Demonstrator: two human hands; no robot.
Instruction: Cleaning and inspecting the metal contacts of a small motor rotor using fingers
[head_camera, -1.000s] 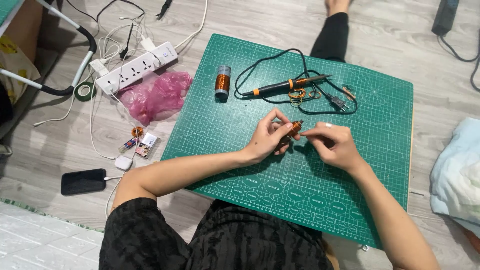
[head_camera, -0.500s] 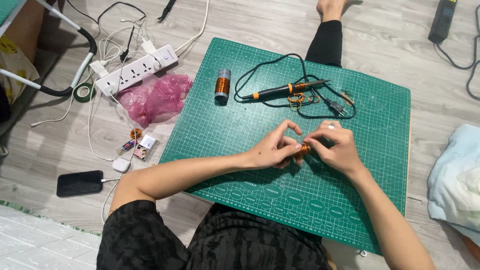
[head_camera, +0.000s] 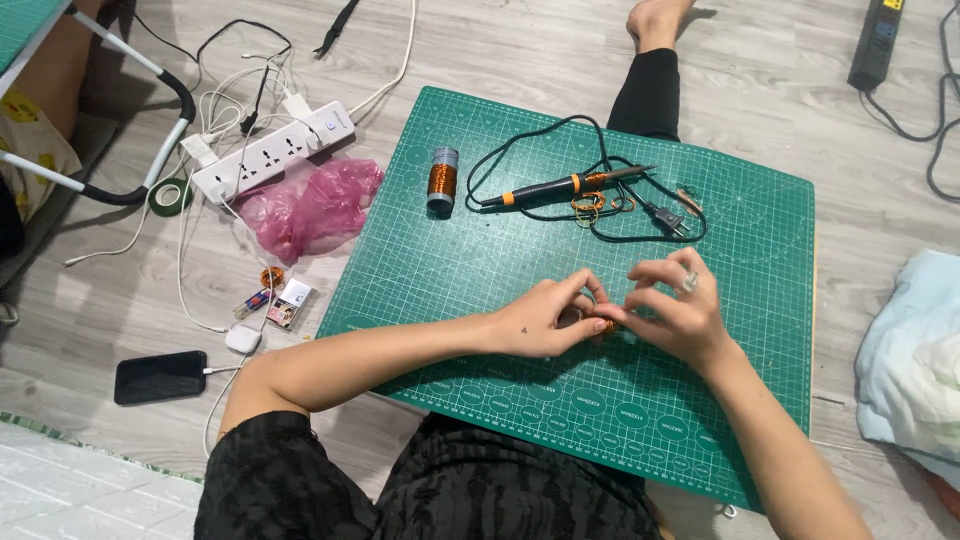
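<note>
Pinching a small copper-coloured wire coil (head_camera: 603, 324) between the fingertips of our left hand (head_camera: 545, 320) and right hand (head_camera: 672, 312) above the green cutting mat (head_camera: 480, 270), we judge the winding unfinished, the orange-handled soldering iron (head_camera: 560, 186) and copper wire spool (head_camera: 442, 180) lying untouched.

Cutting mat (head_camera: 460, 270) lies on the floor (head_camera: 520, 50), in front of the person. On the mat's far edge: wire spool (head_camera: 442, 180) at left, soldering iron (head_camera: 560, 187) right of it, its cord (head_camera: 640, 215) looped around. Both hands, left hand (head_camera: 545, 320) and right hand (head_camera: 675, 310), meet mid-mat. Off the mat's left: power strip (head_camera: 272, 150), plastic bag (head_camera: 310, 205) nearer, phone (head_camera: 160, 376) nearest. Cloth (head_camera: 910, 360) right of mat.
</note>
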